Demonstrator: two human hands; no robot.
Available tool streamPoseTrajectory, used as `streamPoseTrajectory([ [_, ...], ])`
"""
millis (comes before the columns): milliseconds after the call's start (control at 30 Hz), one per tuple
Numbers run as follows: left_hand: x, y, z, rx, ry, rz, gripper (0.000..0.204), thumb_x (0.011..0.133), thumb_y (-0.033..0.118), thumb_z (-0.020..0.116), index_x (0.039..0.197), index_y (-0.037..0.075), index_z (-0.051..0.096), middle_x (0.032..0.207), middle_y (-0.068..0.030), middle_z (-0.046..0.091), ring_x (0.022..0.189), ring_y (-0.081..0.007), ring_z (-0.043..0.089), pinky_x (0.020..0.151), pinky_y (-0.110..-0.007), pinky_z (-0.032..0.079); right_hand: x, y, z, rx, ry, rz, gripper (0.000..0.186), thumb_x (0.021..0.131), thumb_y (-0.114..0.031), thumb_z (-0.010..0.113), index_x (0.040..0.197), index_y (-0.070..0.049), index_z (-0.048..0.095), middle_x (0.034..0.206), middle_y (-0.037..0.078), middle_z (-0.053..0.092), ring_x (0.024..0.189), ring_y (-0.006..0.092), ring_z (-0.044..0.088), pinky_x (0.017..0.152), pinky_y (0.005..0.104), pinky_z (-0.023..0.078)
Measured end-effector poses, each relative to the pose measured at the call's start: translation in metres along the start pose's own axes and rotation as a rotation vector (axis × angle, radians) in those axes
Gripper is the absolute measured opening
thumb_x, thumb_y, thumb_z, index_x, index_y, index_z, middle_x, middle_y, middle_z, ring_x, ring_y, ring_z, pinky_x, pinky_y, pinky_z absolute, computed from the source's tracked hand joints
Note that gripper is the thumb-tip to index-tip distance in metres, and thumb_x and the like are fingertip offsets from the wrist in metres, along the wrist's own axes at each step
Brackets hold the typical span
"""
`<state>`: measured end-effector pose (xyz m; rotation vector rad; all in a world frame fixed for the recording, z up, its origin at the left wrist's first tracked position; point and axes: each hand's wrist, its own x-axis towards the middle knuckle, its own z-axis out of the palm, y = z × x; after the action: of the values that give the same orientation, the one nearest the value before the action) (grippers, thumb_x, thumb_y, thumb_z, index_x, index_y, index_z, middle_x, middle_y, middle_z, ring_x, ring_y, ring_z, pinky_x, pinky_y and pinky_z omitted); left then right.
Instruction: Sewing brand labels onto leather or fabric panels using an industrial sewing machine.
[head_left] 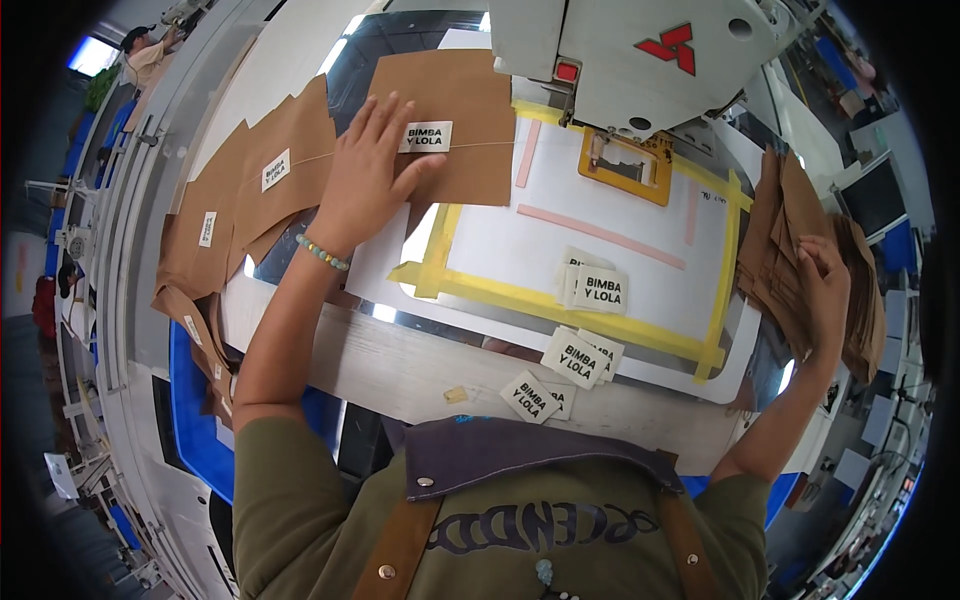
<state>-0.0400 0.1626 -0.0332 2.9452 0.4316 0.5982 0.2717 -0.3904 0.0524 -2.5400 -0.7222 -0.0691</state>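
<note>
My left hand (378,165) lies flat with its fingers spread, partly over a brown fabric piece (460,85). That piece bears a white label (432,137) with dark lettering, and a thread runs from it to both sides. At the right, my right hand (826,275) has its fingers curled and pinched at the upper sheets of a stack of brown fabric pieces (775,245). The sewing machine head (650,60) stands over a white sheet (590,235) edged in yellow tape, with a yellow clamp frame (625,165) beneath it.
More labelled brown pieces (285,150) trail off to the left, down toward a blue bin (190,400). Small piles of loose white labels (600,290) lie on the sheet's near part and on the table edge (400,370). Another person (148,55) is far off at the upper left.
</note>
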Motion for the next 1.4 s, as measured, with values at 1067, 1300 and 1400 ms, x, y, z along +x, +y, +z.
streamPoseTrajectory([
  [1067, 0.015, 0.102, 0.027, -0.323, -0.089, 0.444, 0.05, 0.104, 0.032, 0.072, 0.144, 0.004, 0.065, 0.16, -0.0112, 0.058, 0.154, -0.0357, 0.046, 0.124, -0.05, 0.041, -0.022, -0.028, 0.013, -0.365, 0.118, -0.249, 0.023, 0.104, -0.002, 0.064, 0.125, 0.001, 0.072, 0.122, 0.019, 0.074, 0.112, 0.0378, 0.074, 0.097, 0.0418, 0.057],
  [1300, 0.016, 0.103, 0.021, -0.309, -0.119, 0.449, 0.049, 0.104, 0.032, 0.071, 0.144, 0.004, 0.065, 0.161, -0.0114, 0.057, 0.154, -0.036, 0.046, 0.125, -0.05, 0.04, -0.013, -0.015, 0.019, -0.417, 0.155, -0.131, 0.024, 0.102, -0.001, 0.065, 0.125, 0.002, 0.073, 0.122, 0.022, 0.074, 0.111, 0.0426, 0.072, 0.099, 0.0454, 0.057],
  [1400, 0.013, 0.103, 0.021, -0.317, -0.134, 0.443, 0.051, 0.103, 0.032, 0.072, 0.145, 0.005, 0.064, 0.163, -0.011, 0.056, 0.155, -0.0361, 0.045, 0.125, -0.05, 0.04, -0.021, -0.046, 0.01, -0.348, 0.045, -0.116, 0.024, 0.103, -0.004, 0.066, 0.125, 0.002, 0.074, 0.12, 0.021, 0.074, 0.108, 0.0428, 0.073, 0.097, 0.0457, 0.057],
])
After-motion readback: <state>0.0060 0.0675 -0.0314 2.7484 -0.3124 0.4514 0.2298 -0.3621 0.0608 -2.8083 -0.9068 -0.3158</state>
